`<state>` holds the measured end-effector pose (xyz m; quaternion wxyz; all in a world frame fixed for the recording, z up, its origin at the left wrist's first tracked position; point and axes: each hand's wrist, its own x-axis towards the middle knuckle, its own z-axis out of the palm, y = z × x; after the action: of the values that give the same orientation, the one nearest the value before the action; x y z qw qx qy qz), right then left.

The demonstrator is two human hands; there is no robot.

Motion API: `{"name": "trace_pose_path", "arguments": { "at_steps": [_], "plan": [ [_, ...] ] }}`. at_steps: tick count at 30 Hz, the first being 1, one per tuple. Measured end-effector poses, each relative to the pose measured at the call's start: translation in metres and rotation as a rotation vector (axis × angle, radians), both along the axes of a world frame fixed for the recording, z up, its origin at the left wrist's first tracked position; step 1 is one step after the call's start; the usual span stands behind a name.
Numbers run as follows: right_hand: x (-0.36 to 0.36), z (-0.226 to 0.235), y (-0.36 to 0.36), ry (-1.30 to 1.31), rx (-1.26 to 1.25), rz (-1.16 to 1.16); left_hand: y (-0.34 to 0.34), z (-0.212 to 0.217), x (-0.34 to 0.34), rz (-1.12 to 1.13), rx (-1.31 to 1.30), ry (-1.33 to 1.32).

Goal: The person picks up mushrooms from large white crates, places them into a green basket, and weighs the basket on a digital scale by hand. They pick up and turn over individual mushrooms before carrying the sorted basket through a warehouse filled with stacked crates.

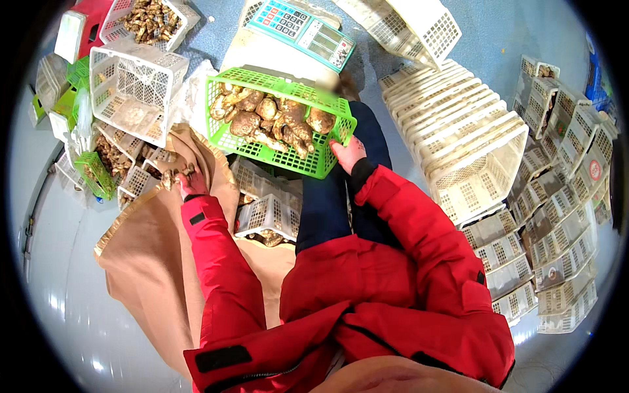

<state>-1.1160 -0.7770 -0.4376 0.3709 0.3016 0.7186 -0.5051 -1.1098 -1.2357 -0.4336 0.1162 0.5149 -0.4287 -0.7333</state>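
Observation:
A green plastic basket [321,165] tilts in front of me with its open side toward me. Several large brown and cream mushrooms [267,110] lie in it. My right hand [348,153] grips the basket's right end, fingers wrapped over its rim. To the left, my left hand [190,182] is closed around a few small brownish mushrooms [171,177], next to the edge of a tan blanket [157,229]. The hand partly hides how many it holds. Just beyond it, white baskets hold more small mushrooms [111,157].
A scale [303,29] with a teal keypad panel stands behind the green basket. Nested white baskets [458,131] lie to my right, with more baskets [557,216] stacked farther right. An upturned white basket [134,88] sits left; another white basket [268,216] rests by my legs.

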Motion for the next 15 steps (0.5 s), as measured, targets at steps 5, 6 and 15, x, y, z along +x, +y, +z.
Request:
{"name": "trace_pose_path", "arguments": {
  "at_steps": [5,6,15],
  "plan": [
    [-0.008,-0.007,-0.004,-0.016,0.011,0.016,0.042,0.027,0.007,0.133,0.075,-0.008],
    [-0.009,-0.009,-0.005,-0.023,-0.003,0.029,0.051,0.031,0.011,-0.049,0.102,0.087],
    [-0.022,-0.09,-0.011,-0.129,-0.152,-0.237,0.18,0.039,-0.031,-0.275,0.234,-0.013]
  ]
}}
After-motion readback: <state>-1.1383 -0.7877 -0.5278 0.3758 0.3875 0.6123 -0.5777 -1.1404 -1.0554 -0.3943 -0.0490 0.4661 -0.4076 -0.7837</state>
